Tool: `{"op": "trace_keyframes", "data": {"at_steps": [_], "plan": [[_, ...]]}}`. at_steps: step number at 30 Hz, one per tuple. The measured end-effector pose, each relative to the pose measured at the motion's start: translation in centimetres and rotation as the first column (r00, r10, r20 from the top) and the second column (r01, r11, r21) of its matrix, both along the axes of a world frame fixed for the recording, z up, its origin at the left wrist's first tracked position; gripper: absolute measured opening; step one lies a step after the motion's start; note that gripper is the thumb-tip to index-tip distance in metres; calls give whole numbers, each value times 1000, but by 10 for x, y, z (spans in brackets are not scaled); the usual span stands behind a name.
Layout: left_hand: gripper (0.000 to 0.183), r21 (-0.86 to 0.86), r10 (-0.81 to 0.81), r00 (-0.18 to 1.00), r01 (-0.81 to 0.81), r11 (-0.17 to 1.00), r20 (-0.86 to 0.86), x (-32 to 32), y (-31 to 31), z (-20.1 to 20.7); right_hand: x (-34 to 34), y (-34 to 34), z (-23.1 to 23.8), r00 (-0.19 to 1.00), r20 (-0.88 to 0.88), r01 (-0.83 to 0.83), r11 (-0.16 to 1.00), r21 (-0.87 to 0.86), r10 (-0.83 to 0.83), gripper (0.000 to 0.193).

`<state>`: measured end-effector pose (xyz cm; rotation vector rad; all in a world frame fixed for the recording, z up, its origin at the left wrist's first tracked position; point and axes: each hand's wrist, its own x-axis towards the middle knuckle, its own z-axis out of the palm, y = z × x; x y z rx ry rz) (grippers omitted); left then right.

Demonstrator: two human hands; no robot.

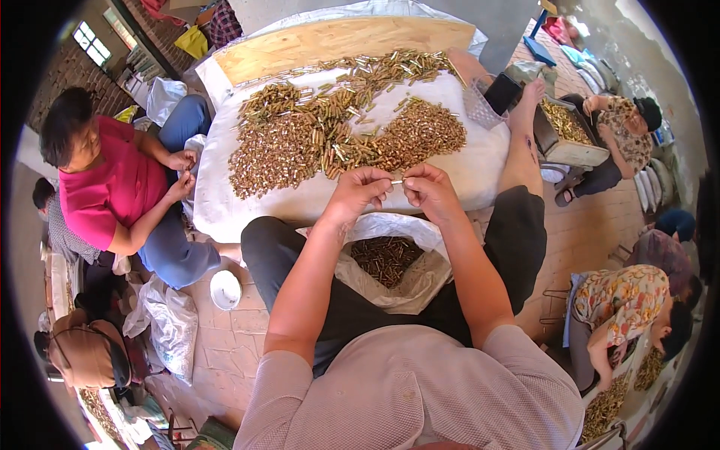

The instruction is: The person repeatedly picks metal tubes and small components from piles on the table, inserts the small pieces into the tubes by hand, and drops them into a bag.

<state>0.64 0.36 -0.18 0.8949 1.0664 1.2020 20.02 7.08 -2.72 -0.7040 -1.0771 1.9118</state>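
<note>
Both my hands meet over the near edge of a white-covered table (pixel 217 196). A small, pale, shiny cylindrical piece (pixel 397 181) spans the gap between them. My left hand (pixel 361 193) pinches its left end with thumb and fingertips, and my right hand (pixel 429 193) pinches the other end. Just beyond them lie heaps of small brass-coloured metal pieces (pixel 277 154), with another dense pile (pixel 424 135) to the right. Between my knees, below my hands, sits an open white sack (pixel 401 300) with many darker small pieces (pixel 384 259) inside. What exactly the pieces are is too small to tell.
A wooden board (pixel 345 46) edges the table's far side. At its right corner lie a dark phone-like object (pixel 502 94) and a clear plastic basket (pixel 480 105). A person in pink (pixel 112 180) sits at the left, near a white bucket (pixel 225 290). Several others work around.
</note>
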Motion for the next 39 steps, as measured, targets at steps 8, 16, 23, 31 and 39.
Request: {"op": "trace_keyframes", "data": {"at_steps": [8, 16, 23, 31, 39], "plan": [[11, 5, 14, 1000, -14, 1000, -7, 1, 1, 0, 0, -1, 5, 999, 41, 11, 1000, 26, -12, 5], [10, 42, 45, 999, -44, 998, -17, 5, 2, 6, 1, -1, 11, 998, 67, 6, 1000, 21, -7, 4], [11, 88, 57, 993, -48, 995, -101, 7, 3, -3, 2, -2, 14, 995, 99, -15, 999, 34, 11, 4], [12, 148, 90, 985, -68, 987, -149, 8, 4, -8, 7, -1, 9, 995, 101, -33, 997, 76, 26, 8], [11, 96, 49, 997, -55, 994, 61, 16, -1, 0, 3, -8, 12, 994, -88, -72, 992, -103, 63, 12]]}}
